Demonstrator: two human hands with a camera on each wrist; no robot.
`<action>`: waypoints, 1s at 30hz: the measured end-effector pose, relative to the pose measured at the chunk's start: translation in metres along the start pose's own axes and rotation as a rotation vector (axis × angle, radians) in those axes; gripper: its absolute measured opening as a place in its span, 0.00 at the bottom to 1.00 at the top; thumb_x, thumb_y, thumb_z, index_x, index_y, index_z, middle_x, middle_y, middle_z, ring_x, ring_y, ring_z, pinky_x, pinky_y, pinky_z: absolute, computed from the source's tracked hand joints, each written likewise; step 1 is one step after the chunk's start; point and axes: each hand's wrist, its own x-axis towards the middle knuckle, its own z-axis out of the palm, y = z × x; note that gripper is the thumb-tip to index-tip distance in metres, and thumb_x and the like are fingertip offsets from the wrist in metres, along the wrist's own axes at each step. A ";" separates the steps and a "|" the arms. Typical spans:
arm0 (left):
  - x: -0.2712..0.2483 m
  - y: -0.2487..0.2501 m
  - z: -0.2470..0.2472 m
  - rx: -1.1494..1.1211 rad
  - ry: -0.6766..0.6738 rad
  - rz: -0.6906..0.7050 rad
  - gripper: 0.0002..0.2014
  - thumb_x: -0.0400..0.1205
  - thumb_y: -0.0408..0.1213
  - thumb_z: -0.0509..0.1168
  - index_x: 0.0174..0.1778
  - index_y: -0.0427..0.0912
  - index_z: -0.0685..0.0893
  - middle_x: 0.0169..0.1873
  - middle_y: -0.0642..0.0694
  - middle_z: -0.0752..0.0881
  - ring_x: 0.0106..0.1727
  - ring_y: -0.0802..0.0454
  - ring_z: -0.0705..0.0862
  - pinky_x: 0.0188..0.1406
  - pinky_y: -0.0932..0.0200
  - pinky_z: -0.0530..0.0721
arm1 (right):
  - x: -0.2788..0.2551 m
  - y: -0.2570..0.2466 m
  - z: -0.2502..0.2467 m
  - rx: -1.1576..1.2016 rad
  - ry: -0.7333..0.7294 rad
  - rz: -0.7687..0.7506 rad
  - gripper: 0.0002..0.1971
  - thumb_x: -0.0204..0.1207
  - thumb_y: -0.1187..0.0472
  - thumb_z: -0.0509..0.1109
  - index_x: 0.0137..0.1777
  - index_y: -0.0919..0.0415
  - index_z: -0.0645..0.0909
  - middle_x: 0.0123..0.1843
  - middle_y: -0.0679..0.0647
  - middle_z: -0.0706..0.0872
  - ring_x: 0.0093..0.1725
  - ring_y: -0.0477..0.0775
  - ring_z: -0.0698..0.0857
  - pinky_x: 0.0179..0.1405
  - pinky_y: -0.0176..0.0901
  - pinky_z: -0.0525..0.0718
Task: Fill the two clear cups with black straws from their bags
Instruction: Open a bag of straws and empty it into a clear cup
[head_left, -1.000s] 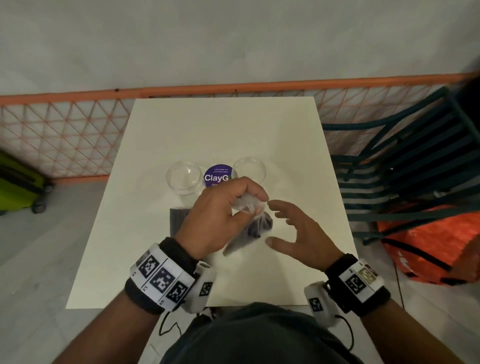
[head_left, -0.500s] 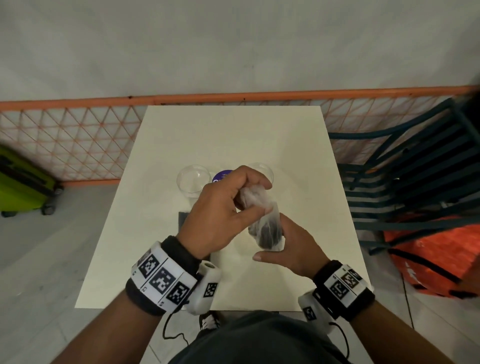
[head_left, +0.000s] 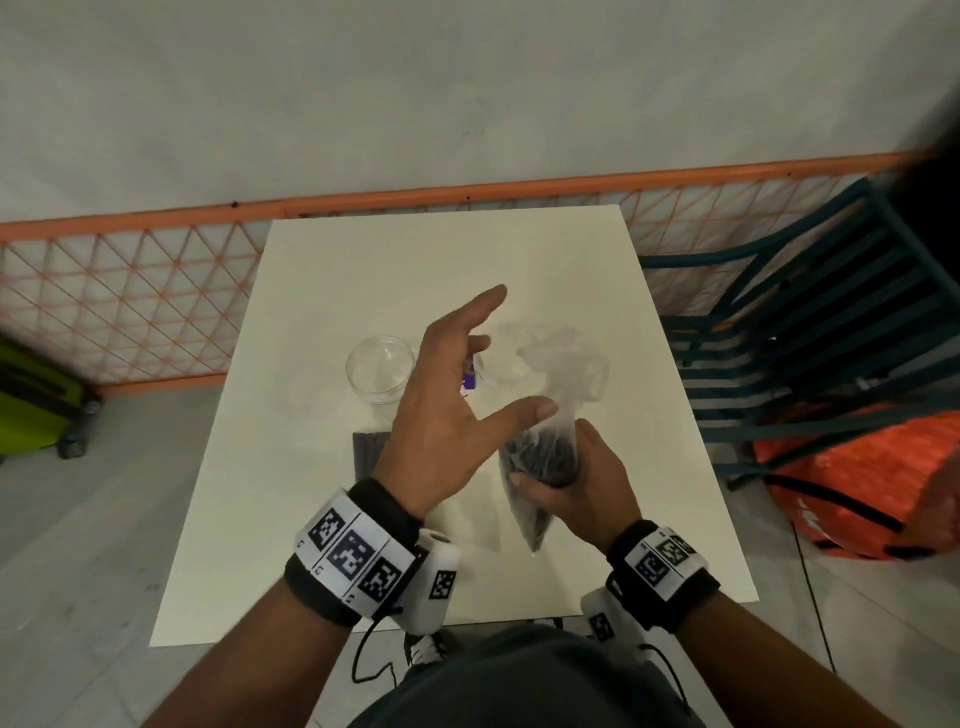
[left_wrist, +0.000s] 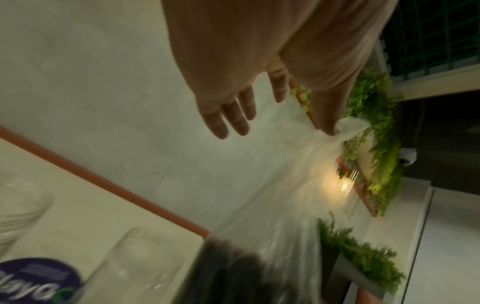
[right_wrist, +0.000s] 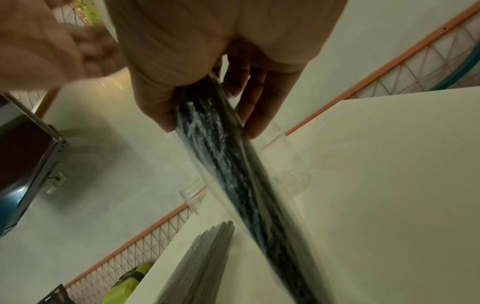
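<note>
My right hand (head_left: 587, 478) grips a clear bag of black straws (head_left: 545, 452) around its middle and holds it upright above the white table (head_left: 441, 260). The same hand (right_wrist: 207, 86) is wrapped round that bag (right_wrist: 223, 164) in the right wrist view. My left hand (head_left: 447, 410) is spread beside the bag's loose top, fingers straight, with only the thumb touching the plastic (left_wrist: 348, 127). One clear cup (head_left: 381, 366) stands empty left of my left hand. The second cup (left_wrist: 135, 267) is mostly hidden behind hand and bag in the head view. Another straw bag (head_left: 369, 447) lies flat on the table.
A purple round disc (head_left: 470, 382) lies between the cups. An orange lattice fence (head_left: 130, 301) runs behind the table. A dark slatted chair (head_left: 810, 332) and an orange bag (head_left: 857, 478) sit to the right, a green suitcase (head_left: 31, 400) on the floor to the left.
My left hand has let go of the bag's bunched top and spread its fingers. My right hand now holds the bag more upright, and the bag's top has loosened.
</note>
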 end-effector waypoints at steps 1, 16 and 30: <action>-0.002 -0.011 0.000 0.035 -0.035 -0.094 0.49 0.66 0.51 0.82 0.81 0.62 0.62 0.76 0.57 0.73 0.70 0.57 0.79 0.66 0.57 0.80 | 0.000 0.000 0.000 0.010 0.005 -0.010 0.21 0.61 0.46 0.82 0.45 0.39 0.72 0.45 0.44 0.79 0.40 0.46 0.82 0.39 0.48 0.83; -0.042 -0.107 0.044 0.170 -0.152 -0.294 0.28 0.71 0.42 0.81 0.68 0.50 0.83 0.56 0.53 0.87 0.50 0.59 0.88 0.47 0.74 0.85 | -0.003 0.035 0.014 -0.259 -0.229 0.064 0.26 0.71 0.42 0.76 0.65 0.55 0.81 0.60 0.52 0.84 0.57 0.56 0.84 0.49 0.42 0.78; -0.038 -0.125 0.048 0.246 -0.174 -0.406 0.26 0.65 0.56 0.82 0.52 0.48 0.83 0.49 0.52 0.86 0.39 0.61 0.85 0.34 0.72 0.80 | 0.004 0.043 0.023 0.010 -0.207 0.035 0.31 0.71 0.56 0.77 0.74 0.50 0.72 0.66 0.47 0.84 0.57 0.47 0.86 0.58 0.43 0.86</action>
